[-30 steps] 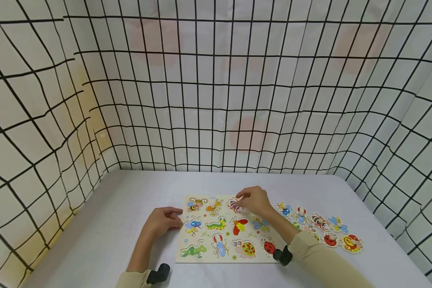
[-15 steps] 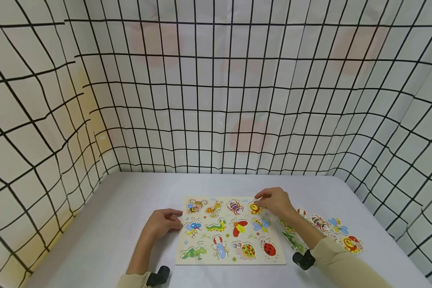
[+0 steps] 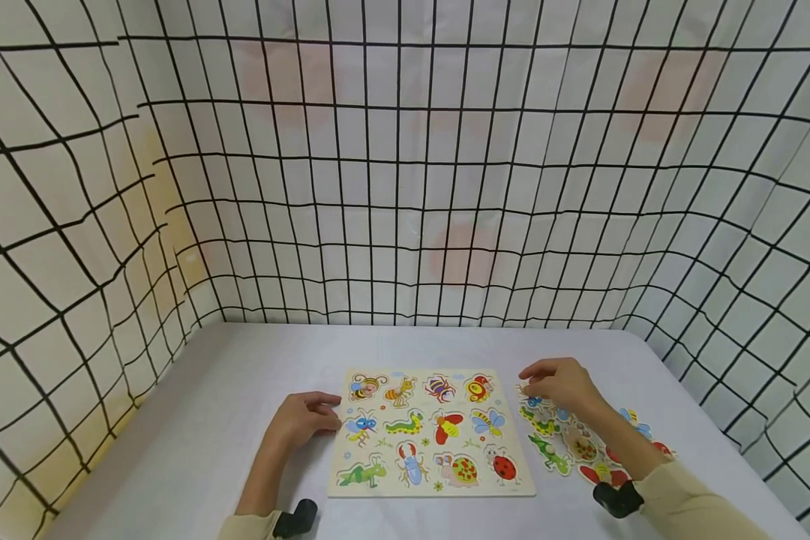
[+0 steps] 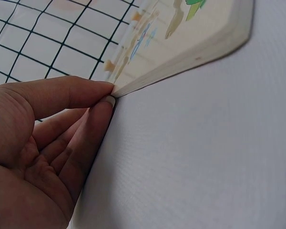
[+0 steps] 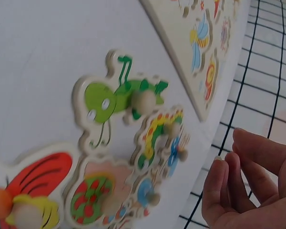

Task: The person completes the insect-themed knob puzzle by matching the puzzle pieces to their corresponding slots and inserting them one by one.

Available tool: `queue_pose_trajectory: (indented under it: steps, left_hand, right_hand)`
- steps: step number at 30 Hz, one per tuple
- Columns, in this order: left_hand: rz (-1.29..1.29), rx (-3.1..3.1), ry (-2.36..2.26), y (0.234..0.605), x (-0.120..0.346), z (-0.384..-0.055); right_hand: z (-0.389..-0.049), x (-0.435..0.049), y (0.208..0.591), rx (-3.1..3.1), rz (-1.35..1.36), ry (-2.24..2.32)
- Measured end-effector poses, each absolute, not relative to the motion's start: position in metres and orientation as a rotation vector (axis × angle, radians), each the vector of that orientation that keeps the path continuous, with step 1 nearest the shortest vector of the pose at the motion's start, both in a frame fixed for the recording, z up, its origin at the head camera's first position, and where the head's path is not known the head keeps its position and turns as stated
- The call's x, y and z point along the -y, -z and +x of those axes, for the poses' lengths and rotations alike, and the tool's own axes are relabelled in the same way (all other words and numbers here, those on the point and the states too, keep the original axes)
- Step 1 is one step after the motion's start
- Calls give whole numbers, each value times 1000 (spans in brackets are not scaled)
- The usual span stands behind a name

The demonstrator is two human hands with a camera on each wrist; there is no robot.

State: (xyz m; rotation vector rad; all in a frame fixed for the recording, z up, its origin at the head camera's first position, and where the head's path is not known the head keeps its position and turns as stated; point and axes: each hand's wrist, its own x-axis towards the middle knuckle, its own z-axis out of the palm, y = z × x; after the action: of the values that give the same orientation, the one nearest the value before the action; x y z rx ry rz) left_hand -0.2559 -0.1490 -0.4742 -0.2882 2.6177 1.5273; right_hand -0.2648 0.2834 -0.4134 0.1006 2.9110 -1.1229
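Observation:
A pale wooden puzzle board (image 3: 378, 442) printed with insects lies on the white table. My left hand (image 3: 302, 420) is at its left edge, with thumb and finger tips touching the edge (image 4: 181, 71) in the left wrist view. Two knobs (image 4: 108, 65) stand up from the board there. To the right of the board, my right hand (image 3: 562, 384) hovers over the far end of the loose knobbed pieces, its fingers (image 5: 257, 150) gently bent around nothing. Nearest it are the blue fly piece (image 5: 174, 155) and the caterpillar piece (image 3: 540, 424).
A grasshopper piece (image 3: 549, 454), a snail piece (image 3: 583, 446) and a red-winged piece (image 3: 604, 474) lie closer to me, beside the board. Further pieces are partly hidden under my right forearm. A black grid over white walls (image 3: 412, 187) encloses the table (image 3: 243, 360) at the back and sides.
My right hand has moved rightward from the spider picture, past the top right butterfly picture, to above the loose pieces. My left hand keeps its place at the board's edge.

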Motion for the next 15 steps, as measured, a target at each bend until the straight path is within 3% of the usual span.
queue_pose_trajectory:
  steps: [15]
  left_hand:
    - [-278, -2622, -1528, 473, 150, -255]
  right_hand:
    - [-256, -351, 420, -2897, 222, 1078]
